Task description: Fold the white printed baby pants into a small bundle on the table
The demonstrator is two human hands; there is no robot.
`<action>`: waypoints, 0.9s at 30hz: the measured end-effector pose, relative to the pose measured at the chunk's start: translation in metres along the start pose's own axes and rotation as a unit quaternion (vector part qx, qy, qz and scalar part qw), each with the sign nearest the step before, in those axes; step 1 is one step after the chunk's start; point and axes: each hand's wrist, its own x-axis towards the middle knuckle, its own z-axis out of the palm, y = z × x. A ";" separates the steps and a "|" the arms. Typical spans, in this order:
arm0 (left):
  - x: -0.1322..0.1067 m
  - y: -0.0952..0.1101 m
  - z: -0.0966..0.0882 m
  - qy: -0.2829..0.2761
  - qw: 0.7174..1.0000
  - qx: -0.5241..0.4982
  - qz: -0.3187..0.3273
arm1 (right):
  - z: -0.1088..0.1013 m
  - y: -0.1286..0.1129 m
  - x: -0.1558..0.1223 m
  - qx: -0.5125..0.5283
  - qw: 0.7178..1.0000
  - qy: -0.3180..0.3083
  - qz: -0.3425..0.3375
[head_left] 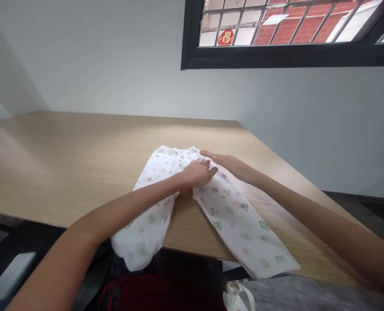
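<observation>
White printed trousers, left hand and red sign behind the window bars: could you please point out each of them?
White printed trousers [234, 220]: head view, on the leg at picture right.
Left hand [197, 172]: head view, on its back.
Red sign [226, 37]: head view, on its middle.

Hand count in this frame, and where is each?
2. The left hand lies on the patterned white trousers, a little below the waistband; the right hand is at their outer edge, picture right. No others show.

I look through one head-worn camera, forward and down. It sits near the table [81, 160], facing the wall [114, 65].
</observation>
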 end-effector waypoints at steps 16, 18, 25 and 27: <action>-0.068 0.105 0.073 0.061 0.965 0.176 0.182 | 0.020 0.054 0.069 -0.237 0.962 0.108 0.078; -0.066 0.109 0.074 0.019 0.966 0.188 0.175 | 0.019 0.047 0.065 -0.187 0.962 0.141 0.139; -0.098 0.101 0.072 0.159 0.980 0.030 0.120 | -0.001 0.031 0.067 0.110 0.947 0.069 0.292; -0.119 0.092 0.057 0.240 0.970 -0.007 0.047 | -0.004 0.018 0.074 0.106 0.950 0.102 0.275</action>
